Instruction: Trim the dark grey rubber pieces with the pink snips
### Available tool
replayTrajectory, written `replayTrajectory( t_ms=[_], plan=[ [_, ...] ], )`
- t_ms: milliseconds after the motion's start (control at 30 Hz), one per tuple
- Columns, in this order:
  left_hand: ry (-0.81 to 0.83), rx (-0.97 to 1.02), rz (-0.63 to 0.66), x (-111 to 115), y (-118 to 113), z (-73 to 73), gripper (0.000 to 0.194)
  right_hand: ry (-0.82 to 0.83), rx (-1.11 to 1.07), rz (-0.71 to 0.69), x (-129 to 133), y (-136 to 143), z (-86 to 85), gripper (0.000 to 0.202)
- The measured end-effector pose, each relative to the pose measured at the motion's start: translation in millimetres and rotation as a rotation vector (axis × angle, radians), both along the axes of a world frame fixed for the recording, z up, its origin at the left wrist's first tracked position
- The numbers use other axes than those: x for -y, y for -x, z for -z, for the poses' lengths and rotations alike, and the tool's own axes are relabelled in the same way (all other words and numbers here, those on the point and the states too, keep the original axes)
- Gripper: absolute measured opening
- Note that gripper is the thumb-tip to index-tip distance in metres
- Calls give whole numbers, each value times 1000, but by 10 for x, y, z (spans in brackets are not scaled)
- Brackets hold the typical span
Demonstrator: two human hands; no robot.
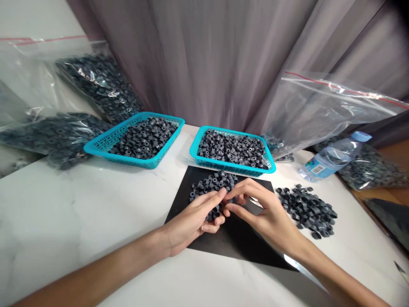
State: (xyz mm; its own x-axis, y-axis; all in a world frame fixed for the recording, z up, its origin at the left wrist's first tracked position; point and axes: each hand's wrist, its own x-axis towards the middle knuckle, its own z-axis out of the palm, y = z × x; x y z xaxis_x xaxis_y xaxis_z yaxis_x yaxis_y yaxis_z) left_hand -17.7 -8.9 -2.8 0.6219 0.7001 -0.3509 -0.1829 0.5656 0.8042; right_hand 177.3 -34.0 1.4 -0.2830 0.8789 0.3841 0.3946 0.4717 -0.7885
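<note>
My left hand (200, 213) is closed, its thumb and fingers curled around small dark grey ring-shaped plastic parts (213, 213). Close against it, my right hand (263, 207) pinches with thumb and fingertips at a small dark grey part (231, 200), mostly hidden by the fingers. Both hands are above a black mat (223, 238). A pile of similar parts (211, 182) lies on the mat just beyond them. Something shiny and metallic (254, 202) shows in part behind my right hand.
Two turquoise baskets (136, 162) (233, 167) of grey parts stand behind the mat. To the right lie loose dark pieces (308, 211) and a tilted water bottle (335, 157). Clear bags of parts (70, 130) (367, 166) flank the white table (79, 213).
</note>
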Motion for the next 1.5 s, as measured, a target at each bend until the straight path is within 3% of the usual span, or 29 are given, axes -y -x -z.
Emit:
replayTrajectory(
  t_ms=[300,433,567,867,1100,1300,1500],
  plan=[
    [-47,8,48,-21,-8,29,31,140,-52,16,9,-19,-38,13],
    [-38,20,53,-30,0,32,29,242,-205,19,-18,-35,-22,15],
    [9,22,46,-26,0,40,29,221,-327,110,-55,-105,-2,19],
    [-3,13,31,-21,-15,-30,25,264,-42,-40,-41,-159,-102,22],
    [11,13,3,-6,-30,-5,20,248,5,-19,-37,-125,-29,16],
    [46,-18,-73,-17,-38,62,18,201,35,-82,-64,-176,-14,9],
    [14,22,-44,-13,-45,91,20,202,81,-138,-56,-196,-39,13]
  ],
)
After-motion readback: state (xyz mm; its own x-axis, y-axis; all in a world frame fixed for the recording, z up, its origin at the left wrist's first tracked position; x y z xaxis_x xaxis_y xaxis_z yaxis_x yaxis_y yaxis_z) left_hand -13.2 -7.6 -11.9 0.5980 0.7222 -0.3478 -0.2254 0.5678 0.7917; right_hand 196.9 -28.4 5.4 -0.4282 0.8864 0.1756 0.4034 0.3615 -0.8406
